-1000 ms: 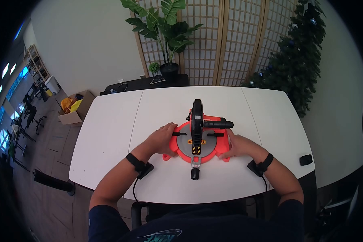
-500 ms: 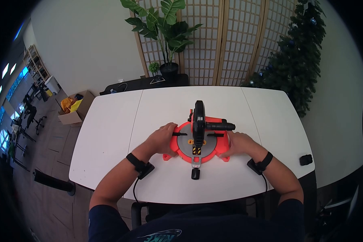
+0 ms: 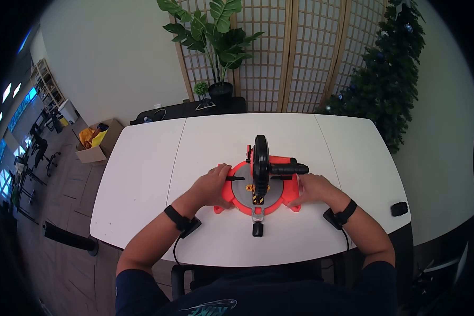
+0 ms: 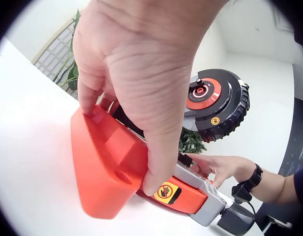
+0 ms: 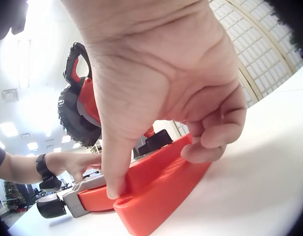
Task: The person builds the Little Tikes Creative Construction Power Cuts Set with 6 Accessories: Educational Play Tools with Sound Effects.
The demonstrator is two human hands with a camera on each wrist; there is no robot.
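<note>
A red and black miter saw (image 3: pixel 291 193) with a round grey turntable (image 3: pixel 240 188) stands upright on the white table. Its black saw head (image 3: pixel 260 163) is above the turntable, with a black handle (image 3: pixel 289 168) pointing right. The left hand (image 3: pixel 210 187) grips the left end of the red base (image 4: pixel 109 162), thumb at the front beside a yellow warning sticker (image 4: pixel 166 193). On the other end of the base (image 5: pixel 161 189), the right hand (image 5: pixel 166 93) has its thumb at the front and curled fingers at the far side.
A small black object (image 3: pixel 399 209) lies at the right edge of the white table (image 3: pixel 142 174). Behind the table stand a potted plant (image 3: pixel 221 92), a lattice screen (image 3: pixel 316 52) and a decorated tree (image 3: pixel 374 89). An open cardboard box (image 3: pixel 108 142) is on the left.
The saw has shifted slightly toward the person and right, its black head leaning a little nearer. The left hand has moved slightly along with the base.
</note>
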